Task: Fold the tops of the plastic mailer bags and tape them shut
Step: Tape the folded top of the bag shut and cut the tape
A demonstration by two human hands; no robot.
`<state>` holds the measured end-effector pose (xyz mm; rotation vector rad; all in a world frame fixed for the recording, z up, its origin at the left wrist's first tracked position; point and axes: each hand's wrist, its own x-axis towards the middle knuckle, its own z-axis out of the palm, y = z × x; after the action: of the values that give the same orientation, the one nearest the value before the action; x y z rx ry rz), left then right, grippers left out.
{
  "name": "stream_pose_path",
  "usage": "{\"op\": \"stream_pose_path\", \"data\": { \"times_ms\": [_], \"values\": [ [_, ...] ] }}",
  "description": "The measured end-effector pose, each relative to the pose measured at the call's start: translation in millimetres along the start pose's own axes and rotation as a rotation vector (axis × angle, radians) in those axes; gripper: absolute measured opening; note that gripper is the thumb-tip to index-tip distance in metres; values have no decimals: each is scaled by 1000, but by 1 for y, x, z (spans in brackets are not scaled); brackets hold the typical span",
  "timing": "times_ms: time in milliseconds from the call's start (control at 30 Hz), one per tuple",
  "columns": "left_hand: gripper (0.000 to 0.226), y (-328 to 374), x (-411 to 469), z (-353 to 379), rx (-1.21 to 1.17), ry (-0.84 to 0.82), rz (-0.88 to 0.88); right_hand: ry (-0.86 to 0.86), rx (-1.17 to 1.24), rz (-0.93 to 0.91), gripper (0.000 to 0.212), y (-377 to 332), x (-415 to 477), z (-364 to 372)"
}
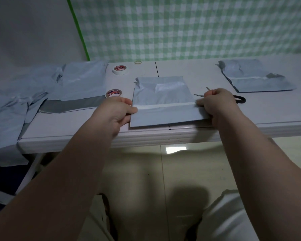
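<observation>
Unsealed mailers [76,80] heaped at 9 o'clock, stock w/in reach. Near tape roll [113,93] at 10, far tape roll [120,69] at 11; red core print too small to read. L hand [115,112] pinches left edge of the taped bag [163,91], centre-front on the desk [259,112]. R hand [215,103], fingers curled, grips its right edge, prob. tensioning the white tape strip [163,106]. Scissors [200,95] just behind, can't tell if held. Sealed bag [257,80] parked at 2.
</observation>
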<state>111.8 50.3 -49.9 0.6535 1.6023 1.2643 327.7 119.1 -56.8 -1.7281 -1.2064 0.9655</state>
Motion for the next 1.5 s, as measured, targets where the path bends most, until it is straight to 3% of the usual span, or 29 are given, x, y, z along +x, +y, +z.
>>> {"op": "stream_pose_path", "data": {
  "times_ms": [200, 300, 500, 633, 733, 833, 900, 967, 1133, 1333, 1500],
  "values": [
    [26, -7, -10, -25, -8, -121, -23, -238, 119, 78, 21, 8, -13, -11],
    [23, -4, -13, -29, -8, -202, -36, -210, 11, 2, 8, 8, -13, -8],
    [8, 10, -4, -2, -82, -180, 27, -94, -314, -161, 17, -12, -6, 5],
    [7, 18, 6, 10, -234, -112, -47, -138, -417, -161, 17, -16, -4, 3],
    [8, 22, 11, 16, -276, -106, -33, -243, -343, -127, 16, -19, -7, -3],
    [43, 21, 12, 21, -148, -116, -2, -447, -140, -19, 20, -24, -5, -11],
    [52, 21, 10, 19, -145, -171, -37, -520, -29, 53, 18, -25, 0, -12],
    [48, 23, 8, 13, -182, -233, -89, -570, 31, 94, 16, -27, 5, -11],
    [38, 23, 9, 5, -276, -328, -171, -760, 114, 126, 42, -34, 12, 0],
    [55, 42, 8, 35, -278, -485, -17, -658, 316, 99, 52, -45, 30, -19],
    [61, 63, 13, 120, -172, -590, 36, -313, 126, -73, 55, -44, 66, -72]
  ]
}}
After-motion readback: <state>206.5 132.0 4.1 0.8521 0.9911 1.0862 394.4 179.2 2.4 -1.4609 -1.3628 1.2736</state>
